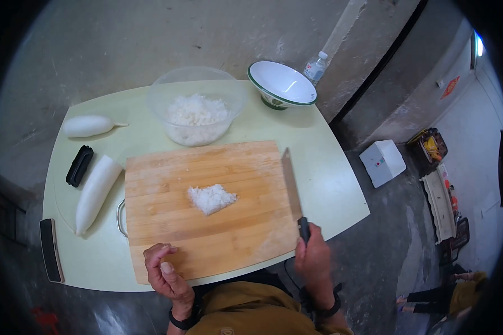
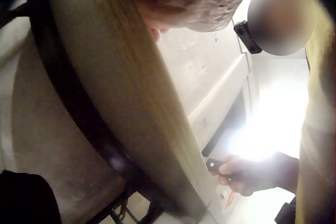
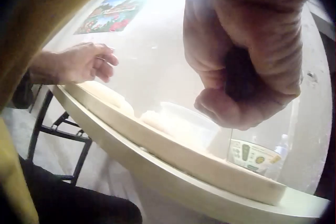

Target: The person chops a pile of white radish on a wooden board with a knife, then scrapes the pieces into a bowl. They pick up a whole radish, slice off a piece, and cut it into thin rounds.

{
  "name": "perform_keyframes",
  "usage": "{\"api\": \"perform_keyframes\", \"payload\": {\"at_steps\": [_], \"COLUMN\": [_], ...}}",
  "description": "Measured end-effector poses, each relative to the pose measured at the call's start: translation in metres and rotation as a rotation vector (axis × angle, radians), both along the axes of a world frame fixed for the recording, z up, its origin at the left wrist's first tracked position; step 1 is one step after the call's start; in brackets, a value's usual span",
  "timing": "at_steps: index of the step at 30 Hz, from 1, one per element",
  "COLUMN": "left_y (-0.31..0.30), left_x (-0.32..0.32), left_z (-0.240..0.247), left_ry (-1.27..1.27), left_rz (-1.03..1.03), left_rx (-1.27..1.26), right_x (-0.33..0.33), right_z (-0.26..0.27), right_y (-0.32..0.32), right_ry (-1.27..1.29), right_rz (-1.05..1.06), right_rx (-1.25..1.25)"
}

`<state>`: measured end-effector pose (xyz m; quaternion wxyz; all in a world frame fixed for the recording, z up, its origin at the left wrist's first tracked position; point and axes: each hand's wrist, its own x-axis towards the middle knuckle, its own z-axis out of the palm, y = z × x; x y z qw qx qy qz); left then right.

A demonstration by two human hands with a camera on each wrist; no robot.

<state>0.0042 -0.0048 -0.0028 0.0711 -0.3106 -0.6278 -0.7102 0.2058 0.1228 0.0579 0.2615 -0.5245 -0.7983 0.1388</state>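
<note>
My right hand (image 1: pixel 314 257) grips the black handle of a kitchen knife (image 1: pixel 292 187), its blade pointing away along the right edge of the wooden cutting board (image 1: pixel 251 223). In the right wrist view, curled fingers (image 3: pixel 226 109) wrap the dark handle. My left hand (image 1: pixel 166 273) holds nothing and hovers by the board's front left corner, fingers loosely bent. On the middle of the board lies a small heap of finely chopped white radish (image 1: pixel 211 199). Behind the board, a clear plastic bowl (image 1: pixel 167 92) contains more chopped white pieces (image 1: pixel 198 110).
Left of the board lie a cut white radish (image 1: pixel 98 192), a black plastic holder (image 1: pixel 79 166) and a phone (image 1: pixel 51 249). A smaller whole radish (image 1: pixel 88 126) is farther back. A green-rimmed bowl (image 1: pixel 285 84) and a water bottle (image 1: pixel 316 68) stand back right, by the wall.
</note>
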Motion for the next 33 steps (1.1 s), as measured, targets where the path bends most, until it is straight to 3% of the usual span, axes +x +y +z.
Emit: {"api": "perform_keyframes", "payload": {"at_steps": [3, 4, 7, 10, 16, 20, 25, 27, 31, 33], "left_y": [0.001, 0.001, 0.0, -0.001, -0.001, 0.0, 0.0, 0.003, 0.009, 0.015], "left_x": [0.0, -0.001, 0.0, 0.0, 0.0, 0.0, -0.002, -0.004, -0.007, -0.008], "left_z": [-0.001, -0.001, -0.001, -0.002, -0.001, 0.0, 0.006, 0.009, 0.016, 0.021], "left_ry": [-0.01, -0.01, 0.003, -0.016, -0.032, -0.025, -0.003, -0.001, 0.061, 0.109], "left_rz": [0.003, 0.002, -0.003, -0.01, 0.0, 0.017, -0.007, -0.014, -0.081, -0.096], "left_rx": [0.025, 0.036, 0.027, 0.021, 0.005, 0.012, -0.07, -0.092, -0.335, -0.425], "right_x": [-0.021, -0.027, -0.04, -0.053, -0.053, -0.043, -0.053, -0.053, -0.049, -0.04], "right_z": [0.005, 0.003, 0.0, -0.003, 0.006, 0.007, 0.02, 0.015, 0.017, 0.02], "right_y": [-0.023, -0.029, -0.036, -0.036, -0.018, 0.0, 0.002, 0.004, 0.01, 0.031], "right_ry": [-0.055, -0.053, 0.006, 0.084, 0.131, 0.121, 0.075, 0.017, -0.051, 0.006], "right_rz": [0.055, 0.05, 0.326, 0.396, 0.339, 0.273, 0.359, 0.532, 0.605, 0.668], "right_rx": [-0.193, -0.191, -0.169, -0.186, -0.336, -0.284, -0.298, -0.174, -0.206, -0.108]}}
